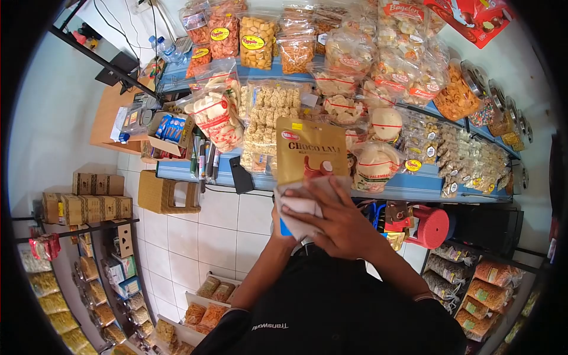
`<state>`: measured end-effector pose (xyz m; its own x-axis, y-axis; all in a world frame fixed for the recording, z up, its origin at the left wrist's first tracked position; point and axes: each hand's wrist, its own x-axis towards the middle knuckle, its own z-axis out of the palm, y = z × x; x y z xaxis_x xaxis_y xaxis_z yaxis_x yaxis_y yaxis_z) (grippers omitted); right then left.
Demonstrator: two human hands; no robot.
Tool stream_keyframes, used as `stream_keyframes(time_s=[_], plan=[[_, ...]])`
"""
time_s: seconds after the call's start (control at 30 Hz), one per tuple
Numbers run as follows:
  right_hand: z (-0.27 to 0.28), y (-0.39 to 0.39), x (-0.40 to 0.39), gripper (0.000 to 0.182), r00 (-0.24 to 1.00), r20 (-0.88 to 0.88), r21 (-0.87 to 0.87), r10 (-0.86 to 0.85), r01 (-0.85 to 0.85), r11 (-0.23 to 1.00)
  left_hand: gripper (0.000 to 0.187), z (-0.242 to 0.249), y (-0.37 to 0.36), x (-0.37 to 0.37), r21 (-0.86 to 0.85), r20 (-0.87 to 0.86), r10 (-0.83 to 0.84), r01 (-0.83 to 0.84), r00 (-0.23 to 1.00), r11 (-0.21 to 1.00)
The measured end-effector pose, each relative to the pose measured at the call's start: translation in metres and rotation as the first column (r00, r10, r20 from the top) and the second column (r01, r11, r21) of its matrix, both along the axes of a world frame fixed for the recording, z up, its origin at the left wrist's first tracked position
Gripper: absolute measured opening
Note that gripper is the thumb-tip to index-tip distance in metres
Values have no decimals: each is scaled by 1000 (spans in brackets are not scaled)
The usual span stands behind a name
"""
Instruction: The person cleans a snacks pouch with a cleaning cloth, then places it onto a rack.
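Observation:
A gold stand-up pouch marked "Choco Lava" point(307, 145) is held up in front of my chest, its printed front facing me. My left hand point(279, 228) grips the pouch's lower end from the left, its fingers mostly hidden behind it. With spread fingers bent over a pale cloth point(299, 204), my right hand point(337, 216) presses the cloth against the lower front of the pouch. A small blue patch shows beside the left hand, under the cloth.
A blue shelf point(408, 184) ahead carries bagged crackers point(376, 165), rice-cake packs point(272, 109) and a black phone point(241, 176) at its edge. A woven box point(160, 192) and a red stool point(431, 226) stand below. Snack racks point(482, 296) flank both sides.

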<state>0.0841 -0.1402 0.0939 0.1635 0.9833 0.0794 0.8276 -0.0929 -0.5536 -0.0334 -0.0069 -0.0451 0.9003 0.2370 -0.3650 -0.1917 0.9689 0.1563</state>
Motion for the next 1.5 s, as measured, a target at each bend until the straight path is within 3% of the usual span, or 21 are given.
stream_keyframes(time_s=[0.03, 0.13, 0.17, 0.2, 0.23, 0.33, 0.37, 0.43, 0.57, 0.67, 0.83, 1.1, 1.2, 1.3, 1.4, 1.5], plan=[[1, 5, 6, 55, 999, 34, 23, -22, 21, 1000, 59, 19, -3, 8, 126, 75, 27, -37, 997, 991], [4, 14, 24, 54, 989, -4, 23, -147, 147, 989, 64, 48, -6, 19, 144, 157, 38, -61, 987, 988], [-1, 15, 29, 55, 980, 23, 39, -195, 194, 980, 66, 36, -3, 17, 146, 232, -6, -29, 973, 989], [0, 14, 29, 55, 983, 19, 36, -184, 183, 982, 68, 24, 0, 16, 152, 305, -51, 4, 951, 988], [2, 12, 27, 55, 985, 14, 35, -170, 170, 985, 69, 16, 3, 23, -41, 408, 2, 16, 913, 999], [6, 5, 10, 60, 999, 2, -26, -42, 42, 999, 75, -2, 9, 28, -175, 595, 63, 53, 801, 983], [10, 3, 1, 61, 1000, 14, -49, 18, -17, 999, 76, -1, 17, 24, -77, 616, -11, 75, 788, 994], [12, -3, -16, 66, 993, -34, -92, 115, -118, 989, 76, 7, 18, 22, -22, 546, -37, 59, 837, 998], [10, -1, -27, 62, 991, -31, -31, 131, -132, 991, 74, 9, 11, 16, 4, 407, -29, 29, 913, 1000], [9, 6, -17, 67, 999, 39, -25, 11, -10, 1000, 74, 8, 3, 16, 43, 344, -18, 3, 939, 999], [18, 13, 6, 57, 977, 72, 83, -202, 196, 977, 72, 22, -6, 30, 132, 287, 8, -48, 958, 990], [14, 1, 29, 54, 891, 147, 100, -430, 420, 902, 70, 31, 6, 26, 91, 286, -20, -7, 958, 996], [11, -6, 27, 55, 901, 121, 59, -417, 413, 909, 69, 29, 11, 22, 74, 298, -17, -5, 954, 997], [14, -15, 17, 58, 945, 129, 27, -299, 298, 954, 68, 27, 18, 21, 58, 315, -21, 3, 949, 998], [15, -27, 3, 52, 987, -25, 39, -159, 160, 986, 67, 26, 22, 15, 59, 311, -23, 5, 950, 998], [1, -35, -1, 47, 991, 80, 42, -112, 109, 993, 66, 25, 23, 11, 60, 302, -21, 3, 953, 998]])
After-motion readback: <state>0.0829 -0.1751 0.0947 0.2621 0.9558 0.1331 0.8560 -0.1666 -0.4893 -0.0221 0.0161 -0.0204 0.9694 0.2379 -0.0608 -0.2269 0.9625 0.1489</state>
